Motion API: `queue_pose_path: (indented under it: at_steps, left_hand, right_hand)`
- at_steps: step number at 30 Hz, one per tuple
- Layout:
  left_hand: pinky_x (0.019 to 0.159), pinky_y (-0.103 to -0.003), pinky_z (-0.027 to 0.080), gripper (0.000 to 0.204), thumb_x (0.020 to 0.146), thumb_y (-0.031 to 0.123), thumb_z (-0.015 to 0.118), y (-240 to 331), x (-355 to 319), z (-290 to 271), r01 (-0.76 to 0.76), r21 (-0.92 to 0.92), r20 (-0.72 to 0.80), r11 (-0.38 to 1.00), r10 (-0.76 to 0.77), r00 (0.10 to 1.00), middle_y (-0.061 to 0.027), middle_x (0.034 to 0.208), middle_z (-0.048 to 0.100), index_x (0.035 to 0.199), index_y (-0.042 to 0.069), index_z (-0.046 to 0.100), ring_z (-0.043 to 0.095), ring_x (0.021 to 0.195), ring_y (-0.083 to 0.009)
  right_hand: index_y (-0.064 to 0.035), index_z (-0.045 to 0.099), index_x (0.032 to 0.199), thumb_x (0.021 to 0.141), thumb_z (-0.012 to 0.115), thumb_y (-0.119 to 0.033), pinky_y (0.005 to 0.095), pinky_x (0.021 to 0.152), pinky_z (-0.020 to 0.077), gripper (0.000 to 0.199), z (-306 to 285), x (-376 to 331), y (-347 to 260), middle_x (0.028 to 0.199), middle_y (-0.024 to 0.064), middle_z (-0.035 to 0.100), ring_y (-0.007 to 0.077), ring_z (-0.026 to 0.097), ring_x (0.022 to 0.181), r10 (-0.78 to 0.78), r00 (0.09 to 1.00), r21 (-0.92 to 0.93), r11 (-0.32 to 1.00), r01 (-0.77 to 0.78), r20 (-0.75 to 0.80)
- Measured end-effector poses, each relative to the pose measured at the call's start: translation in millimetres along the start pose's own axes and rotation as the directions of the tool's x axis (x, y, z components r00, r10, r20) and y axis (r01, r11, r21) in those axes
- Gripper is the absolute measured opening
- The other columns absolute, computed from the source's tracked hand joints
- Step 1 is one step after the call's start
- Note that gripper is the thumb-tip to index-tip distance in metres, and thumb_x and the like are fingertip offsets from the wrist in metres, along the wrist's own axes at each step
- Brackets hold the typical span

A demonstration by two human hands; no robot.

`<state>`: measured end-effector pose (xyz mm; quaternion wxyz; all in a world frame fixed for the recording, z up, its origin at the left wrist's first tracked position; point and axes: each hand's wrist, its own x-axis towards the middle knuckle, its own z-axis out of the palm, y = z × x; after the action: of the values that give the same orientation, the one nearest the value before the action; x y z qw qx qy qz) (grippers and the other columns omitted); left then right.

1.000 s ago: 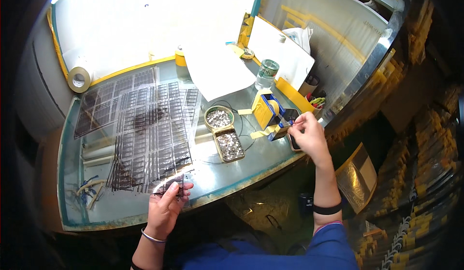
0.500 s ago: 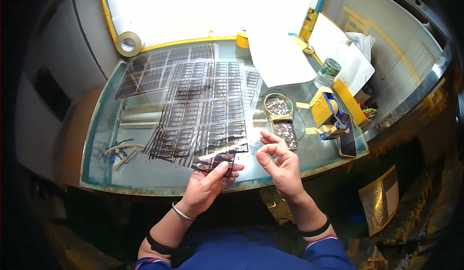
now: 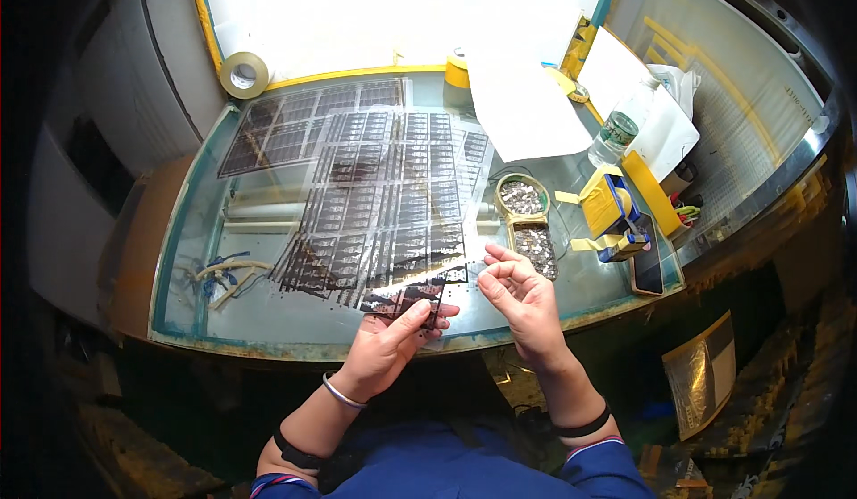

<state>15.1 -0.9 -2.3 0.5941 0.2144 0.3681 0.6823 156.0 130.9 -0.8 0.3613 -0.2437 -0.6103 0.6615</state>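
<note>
My left hand [image 3: 393,343] grips the near edge of a clear film sheet [image 3: 406,298] printed with dark rows, thumb on top and fingers showing through beneath. The sheet's far part lies over a fanned stack of similar printed films [image 3: 330,222] on the glass-topped table. To the right of the held edge, clear of the sheet, my right hand [image 3: 527,307] is raised with thumb and forefinger pressed together and the other fingers curled. Whatever the pinch holds, if anything, is too small to make out. Beyond that hand stand a round tub [image 3: 522,197] and a square tub [image 3: 536,245] of small silvery pieces.
A tape dispenser [image 3: 607,204] with yellow tape stands at right beside a phone [image 3: 656,258] and a water bottle [image 3: 616,133]. White paper [image 3: 527,111] hangs onto the table. Tape roll [image 3: 244,76] sits back left; cord scraps [image 3: 228,276] lie left. The glass edge [image 3: 295,352] is nearest me.
The view has shifted slightly, so the table things sit a little further right. My left hand keeps its grip on the film, and my right hand stays pinched beside it.
</note>
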Motion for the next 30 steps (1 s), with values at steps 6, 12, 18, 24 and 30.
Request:
queue_pose_path:
  at_steps: [6,12,18,24,30]
  left_hand:
    - [0.081,-0.029,0.045,0.025,0.094,0.014,0.046,0,-1,1,0.004,-0.001,-0.032,1.0,-0.004,0.999,-0.0149,0.103,0.061,0.115,0.003,0.051,0.056,0.085,-0.0137]
    - [0.081,-0.028,0.044,0.024,0.094,0.015,0.047,-2,-1,-3,-0.007,0.001,-0.005,1.0,0.007,1.0,-0.0118,0.106,0.062,0.114,0.004,0.055,0.056,0.091,-0.0128]
    - [0.082,-0.028,0.044,0.025,0.094,0.015,0.047,-1,0,0,-0.013,0.019,0.025,1.0,0.013,1.0,-0.0125,0.106,0.062,0.114,0.003,0.054,0.056,0.092,-0.0138]
    - [0.083,-0.028,0.044,0.024,0.093,0.014,0.047,0,-2,-3,0.003,0.015,0.008,1.0,-0.003,1.0,-0.0123,0.104,0.062,0.113,0.002,0.054,0.056,0.09,-0.0139]
    - [0.08,-0.028,0.045,0.024,0.093,0.013,0.049,0,1,-3,0.006,0.013,-0.033,1.0,-0.006,0.999,-0.0122,0.103,0.062,0.114,0.003,0.053,0.056,0.088,-0.014]
  right_hand:
    - [-0.0028,0.056,0.097,0.081,0.065,-0.004,0.0319,0.091,0.0394,0.019,2,-1,9,0.124,0.0159,0.043,0.0206,0.048,0.111,-0.136,0.99,-0.314,0.942,0.119,-0.034]
    - [-0.0031,0.051,0.099,0.086,0.058,-0.012,0.0217,0.068,0.0403,0.017,1,6,0,0.101,0.0095,0.053,0.011,0.053,0.082,0.094,0.996,0.173,0.981,-0.092,-0.002]
    - [-0.0052,0.057,0.077,0.091,0.051,-0.02,0.0179,0.053,0.0358,0.021,3,6,-1,0.065,-0.0013,0.055,0.0027,0.046,0.059,0.228,0.958,-0.039,0.974,-0.225,0.175]
    - [-0.0018,0.058,0.082,0.094,0.047,-0.025,0.0193,0.051,0.0411,0.028,5,2,-8,0.071,0.0039,0.059,0.005,0.053,0.064,0.302,0.943,-0.241,0.934,-0.263,0.14]
    - [0.0027,0.06,0.096,0.09,0.056,-0.018,0.0213,0.061,0.0453,0.023,-73,6,-59,0.083,0.0065,0.062,0.0088,0.057,0.072,-0.198,0.961,-0.325,0.937,0.128,-0.194]
